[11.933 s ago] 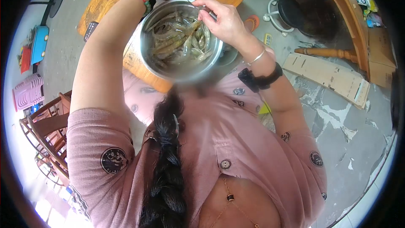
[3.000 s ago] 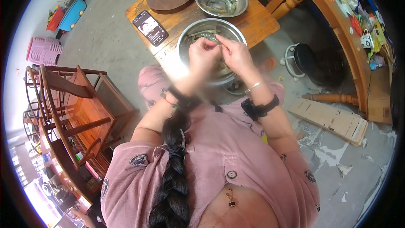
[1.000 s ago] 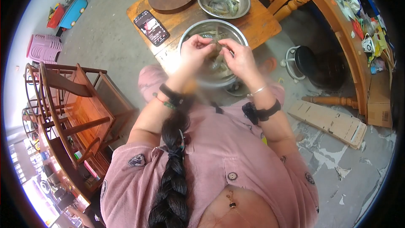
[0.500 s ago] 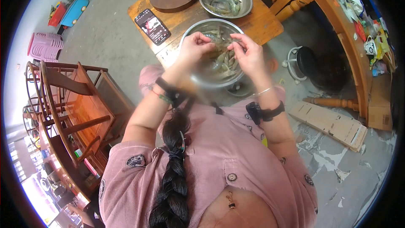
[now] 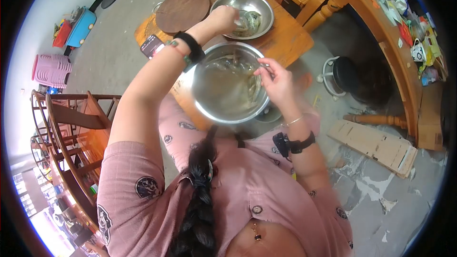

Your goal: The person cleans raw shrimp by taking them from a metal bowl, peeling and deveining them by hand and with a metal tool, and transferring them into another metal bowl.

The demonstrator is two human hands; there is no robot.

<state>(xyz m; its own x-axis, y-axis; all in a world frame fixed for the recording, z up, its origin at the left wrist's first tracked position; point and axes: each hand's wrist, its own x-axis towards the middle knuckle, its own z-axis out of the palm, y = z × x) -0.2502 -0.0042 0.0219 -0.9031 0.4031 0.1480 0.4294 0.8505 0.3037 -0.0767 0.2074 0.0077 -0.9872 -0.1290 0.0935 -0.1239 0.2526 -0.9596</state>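
My left hand (image 5: 224, 20) reaches over the near-left rim of the far steel bowl (image 5: 269, 21), which holds several grey-green shrimp (image 5: 248, 23). Its fingertips point down by the shrimp, blurred and partly hidden, so I cannot tell whether they grip one. By the right rim of the nearer steel bowl (image 5: 203, 107), my right hand (image 5: 277, 83) is closed in a pinch. A small dark thing shows at its fingertips, too unclear to name. Cloudy water and several shrimp (image 5: 253, 88) are inside this nearer bowl, the shrimp mostly towards its far and right sides.
Both bowls are at the low wooden table (image 5: 293, 38). A round wooden board (image 5: 183, 12) lies at its far left, and a phone (image 5: 151, 45) is partly covered by my left forearm. Right of the table are a black-seated stool (image 5: 345, 72) and a flat cardboard box (image 5: 373, 147).
My left hand has moved away from the nearer bowl to the far bowl. My right hand stays near the nearer bowl's right rim, still pinching. The view has shifted slightly.
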